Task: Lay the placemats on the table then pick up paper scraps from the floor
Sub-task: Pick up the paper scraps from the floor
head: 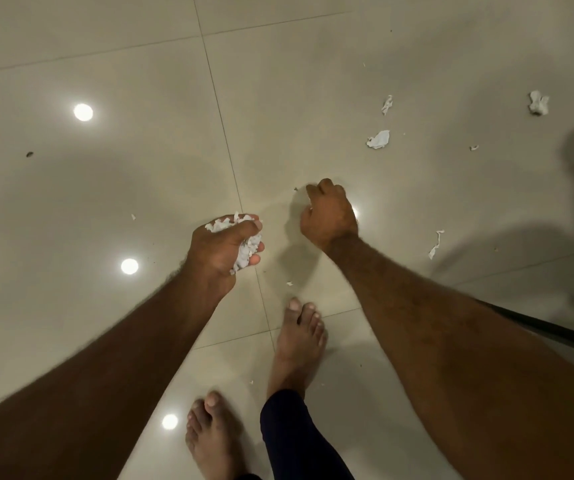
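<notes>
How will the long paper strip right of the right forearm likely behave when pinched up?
The paper strip looks thin and twisted, so probably limp and very light. On the glossy floor it may slide before lifting. Ragged edges suggest easy tearing.

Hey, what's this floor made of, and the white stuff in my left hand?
Floor: likely glazed ceramic or porcelain tile, glossy; it shows round light reflections and thin grout lines. Wad in the left hand: thin paper, perhaps tissue, matte white; it is crumpled, with torn, ragged edges.
</notes>
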